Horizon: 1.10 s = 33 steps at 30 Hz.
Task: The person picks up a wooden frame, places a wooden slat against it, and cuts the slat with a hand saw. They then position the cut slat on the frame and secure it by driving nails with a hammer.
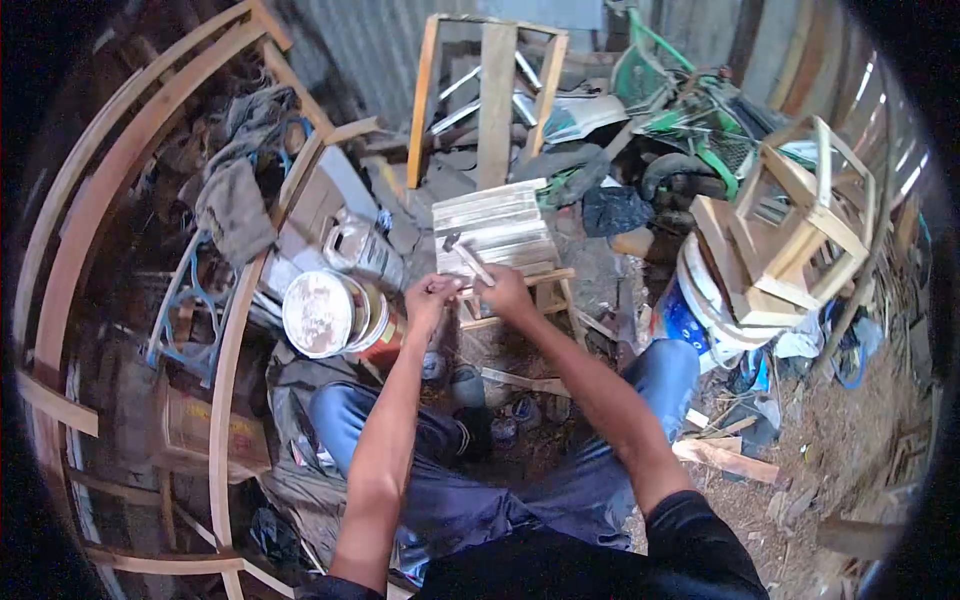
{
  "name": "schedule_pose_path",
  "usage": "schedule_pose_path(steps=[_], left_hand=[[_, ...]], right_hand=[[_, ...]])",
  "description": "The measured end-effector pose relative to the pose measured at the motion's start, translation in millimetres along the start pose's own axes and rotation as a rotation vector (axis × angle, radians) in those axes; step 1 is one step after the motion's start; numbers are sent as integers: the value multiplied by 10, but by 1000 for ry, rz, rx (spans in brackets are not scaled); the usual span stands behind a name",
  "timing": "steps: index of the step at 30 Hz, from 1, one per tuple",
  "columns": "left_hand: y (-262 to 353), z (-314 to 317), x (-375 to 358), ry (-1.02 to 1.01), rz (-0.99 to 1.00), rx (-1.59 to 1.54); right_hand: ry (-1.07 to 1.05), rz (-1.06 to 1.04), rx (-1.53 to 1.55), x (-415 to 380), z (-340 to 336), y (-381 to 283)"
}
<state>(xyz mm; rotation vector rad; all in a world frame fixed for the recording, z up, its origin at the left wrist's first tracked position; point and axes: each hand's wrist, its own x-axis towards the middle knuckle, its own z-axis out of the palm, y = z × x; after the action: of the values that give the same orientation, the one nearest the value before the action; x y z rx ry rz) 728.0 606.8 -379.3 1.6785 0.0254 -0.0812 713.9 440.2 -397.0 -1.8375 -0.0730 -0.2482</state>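
In front of my knees stands a small wooden stool [490,222] with a slatted top. My right hand [507,297] is closed around the light wooden handle of a hammer [470,260]. The dark hammer head lies over the slats, towards the upper left. At the near left edge of the stool, my left hand [432,297] has its fingers pinched together. Whatever sits between those fingers is too small to make out. Both hands are close to each other at the near side of the top.
White paint buckets [318,312] stand at my left, beside a plastic jug [362,250]. A curved wooden frame [225,430] runs along the left. Wooden frame pieces [810,225] rest on a bucket [700,300] at the right. An upright wooden frame [495,105] stands behind the stool. Offcuts [725,458] litter the ground.
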Motion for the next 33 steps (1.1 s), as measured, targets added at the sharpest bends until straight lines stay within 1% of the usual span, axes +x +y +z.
schedule_pose_path(steps=[2, 3, 4, 6, 7, 8, 10, 12, 13, 14, 15, 16, 17, 18, 19, 20, 21, 22, 23, 24, 26, 28, 30, 32, 33], left_hand=[[-13, 239, 93, -75, 234, 82], [166, 383, 15, -105, 266, 222], [257, 524, -11, -121, 271, 224], [357, 754, -16, -256, 660, 410], [395, 841, -28, -307, 542, 441], [430, 897, -10, -318, 550, 453], [480, 1008, 47, -272, 884, 602], [508, 1079, 115, -327, 891, 558], [499, 1106, 144, -290, 907, 548], [511, 1139, 165, -249, 920, 535], [542, 1159, 171, -257, 893, 542], [565, 1174, 145, -343, 769, 469], [503, 1182, 200, -344, 804, 508], [443, 1174, 266, -344, 841, 547], [383, 1179, 354, -353, 839, 551], [296, 1190, 471, -383, 900, 614], [249, 1196, 523, -410, 958, 677], [180, 1217, 544, -412, 953, 679], [134, 1275, 535, -376, 703, 583], [76, 1312, 549, -334, 455, 484], [-260, 1339, 716, -323, 447, 453], [-451, 1359, 732, -323, 437, 425], [-563, 1371, 637, -237, 202, 93], [-620, 1408, 670, -233, 225, 91], [-649, 1410, 688, -221, 250, 87]], right_hand=[[71, -67, -237, 70, -299, 211], [89, -66, -241, 81, -480, 193], [69, -34, -230, 71, -644, 185], [59, 6, -211, 18, -885, 52], [56, 94, -253, 1, -965, -47], [54, 177, -294, 30, -1025, -81], [61, 191, -297, 96, -1105, 6], [39, 166, -104, 123, -1183, 138], [33, 139, -35, 144, -1183, 215], [39, 157, -34, 195, -1185, 308], [25, 149, -50, 238, -1178, 390], [13, 137, -62, 255, -1160, 466], [-18, 166, 0, 228, -1202, 412], [-12, 173, 6, 264, -1147, 533], [45, 162, 2, 310, -1072, 645], [102, 151, -5, 349, -1029, 751], [102, 156, -1, 300, -1055, 655], [151, 228, -71, 217, -1090, 560], [199, 298, -143, 144, -1108, 493], [196, 297, -143, 100, -1083, 608], [268, 243, -269, 29, -1042, 808], [273, 281, -259, -29, -1032, 754], [280, 324, -249, -36, -1011, 729], [391, 355, -302, 2, -964, 744], [398, 366, -297, 21, -957, 799]])
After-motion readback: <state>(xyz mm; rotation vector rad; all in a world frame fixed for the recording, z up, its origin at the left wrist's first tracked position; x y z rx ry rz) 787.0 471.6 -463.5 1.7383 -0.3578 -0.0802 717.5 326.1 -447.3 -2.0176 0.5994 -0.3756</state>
